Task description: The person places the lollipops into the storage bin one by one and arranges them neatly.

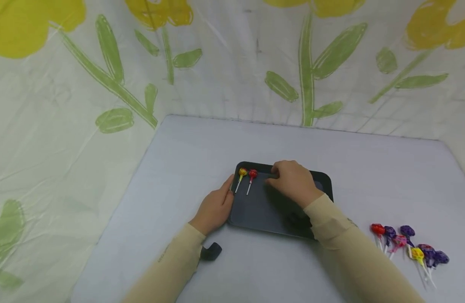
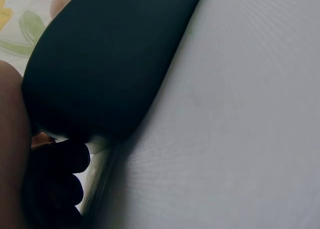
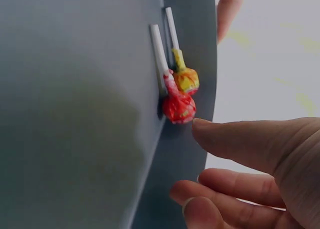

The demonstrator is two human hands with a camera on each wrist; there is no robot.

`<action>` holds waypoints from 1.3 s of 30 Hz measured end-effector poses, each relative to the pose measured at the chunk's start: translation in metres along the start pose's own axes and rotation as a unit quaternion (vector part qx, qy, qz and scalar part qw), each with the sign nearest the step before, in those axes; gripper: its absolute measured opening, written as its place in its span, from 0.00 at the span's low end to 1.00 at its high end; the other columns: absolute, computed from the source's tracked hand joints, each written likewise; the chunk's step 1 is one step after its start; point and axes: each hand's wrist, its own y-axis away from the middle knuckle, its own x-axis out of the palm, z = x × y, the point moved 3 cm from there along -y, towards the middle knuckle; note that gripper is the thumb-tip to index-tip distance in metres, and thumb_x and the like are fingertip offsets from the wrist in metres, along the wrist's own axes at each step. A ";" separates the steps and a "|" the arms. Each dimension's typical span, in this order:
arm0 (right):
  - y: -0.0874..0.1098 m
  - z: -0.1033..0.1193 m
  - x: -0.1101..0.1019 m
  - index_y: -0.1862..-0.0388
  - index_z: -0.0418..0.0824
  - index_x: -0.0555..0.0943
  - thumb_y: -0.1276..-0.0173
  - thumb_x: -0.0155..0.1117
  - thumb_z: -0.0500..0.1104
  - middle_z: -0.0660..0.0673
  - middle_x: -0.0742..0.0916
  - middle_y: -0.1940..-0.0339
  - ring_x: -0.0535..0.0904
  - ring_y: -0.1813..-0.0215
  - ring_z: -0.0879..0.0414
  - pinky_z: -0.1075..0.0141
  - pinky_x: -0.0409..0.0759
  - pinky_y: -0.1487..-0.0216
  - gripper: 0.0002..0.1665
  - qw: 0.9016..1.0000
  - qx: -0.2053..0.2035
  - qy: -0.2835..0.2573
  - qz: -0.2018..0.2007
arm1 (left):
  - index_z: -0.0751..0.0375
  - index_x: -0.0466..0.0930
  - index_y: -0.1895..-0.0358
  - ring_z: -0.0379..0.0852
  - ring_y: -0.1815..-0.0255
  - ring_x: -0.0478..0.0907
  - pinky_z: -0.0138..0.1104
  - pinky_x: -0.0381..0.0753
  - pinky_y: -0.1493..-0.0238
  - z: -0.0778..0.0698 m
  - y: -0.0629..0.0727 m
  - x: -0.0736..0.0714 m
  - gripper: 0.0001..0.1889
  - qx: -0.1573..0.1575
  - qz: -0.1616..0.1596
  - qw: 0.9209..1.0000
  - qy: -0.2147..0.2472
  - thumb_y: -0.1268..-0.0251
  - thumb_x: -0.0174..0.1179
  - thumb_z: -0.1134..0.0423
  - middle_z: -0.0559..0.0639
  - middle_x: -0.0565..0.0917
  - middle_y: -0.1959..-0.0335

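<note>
A dark baking tray [image 1: 251,212] lies on the table, with a yellow lollipop [image 1: 242,171] and a red lollipop [image 1: 253,173] side by side in its far left corner, sticks towards the near side. My left hand [image 1: 215,208] grips the tray's left edge; in the left wrist view its fingers [image 2: 75,156] curl at the tray's underside. Over the far part of the tray is my right hand [image 1: 294,179], to the right of the red lollipop. The right wrist view shows its thumb and fingers apart, holding nothing, with the thumb tip close to the red lollipop's head.
A loose group of lollipops with purple, red, pink and yellow wrappers [image 1: 417,254] lies on the white table [image 1: 202,147], right of the tray beyond my right forearm. A flower-printed curtain [image 1: 232,75] hangs behind the table and along its left side.
</note>
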 end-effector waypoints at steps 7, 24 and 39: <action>0.013 -0.011 -0.008 0.45 0.38 0.88 0.31 0.73 0.53 0.41 0.92 0.53 0.88 0.53 0.46 0.49 0.84 0.55 0.24 1.000 -0.003 -0.023 0.008 | 0.58 0.61 0.17 0.50 0.66 0.77 0.50 0.82 0.49 0.000 -0.001 0.000 0.30 -0.004 0.007 1.000 -0.001 0.18 0.41 0.59 0.49 0.74 0.80; 0.039 -0.028 -0.020 0.46 0.38 0.88 0.31 0.74 0.53 0.43 0.92 0.53 0.88 0.53 0.44 0.47 0.83 0.57 0.23 0.999 0.009 -0.044 -0.019 | 0.57 0.61 0.17 0.49 0.64 0.77 0.50 0.81 0.47 0.001 0.000 0.003 0.30 -0.014 0.004 1.000 -0.002 0.18 0.41 0.60 0.47 0.70 0.82; 0.066 -0.047 -0.035 0.46 0.36 0.88 0.29 0.71 0.50 0.42 0.91 0.54 0.87 0.53 0.43 0.48 0.83 0.57 0.21 0.997 0.021 -0.054 -0.044 | 0.58 0.61 0.17 0.48 0.67 0.76 0.46 0.76 0.54 -0.001 0.000 0.002 0.30 -0.012 0.001 1.000 0.001 0.18 0.41 0.60 0.44 0.66 0.82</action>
